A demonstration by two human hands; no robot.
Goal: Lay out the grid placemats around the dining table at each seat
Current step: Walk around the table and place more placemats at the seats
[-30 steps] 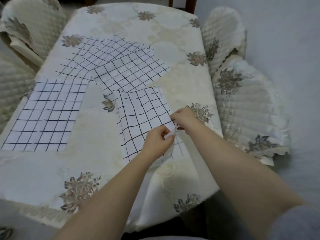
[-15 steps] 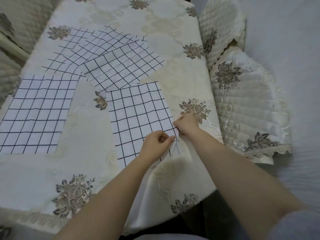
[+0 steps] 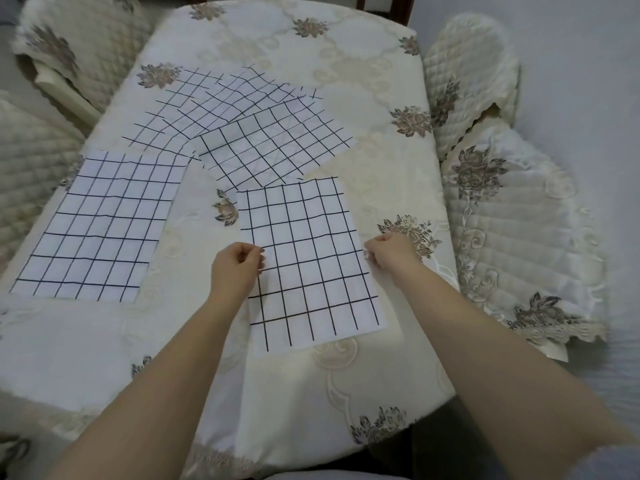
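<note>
Head view: the white, black-gridded rectangular placemat (image 3: 304,261) lies flat near-right on the cream floral-clothed table (image 3: 346,46), its long axis near-to-far. Left hand (image 3: 237,268) and right hand (image 3: 389,254) pinch its side edges with curled fingers. Three overlapping grid mats (image 3: 242,133) fan out to the far left.

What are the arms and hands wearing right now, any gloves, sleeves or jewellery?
Nothing on the left hand or the right hand: no gloves, rings or watch show. Both forearms are bare. A bit of pale grey sleeve shows on the right arm at the picture's lower right corner; the left arm shows no sleeve.
</note>
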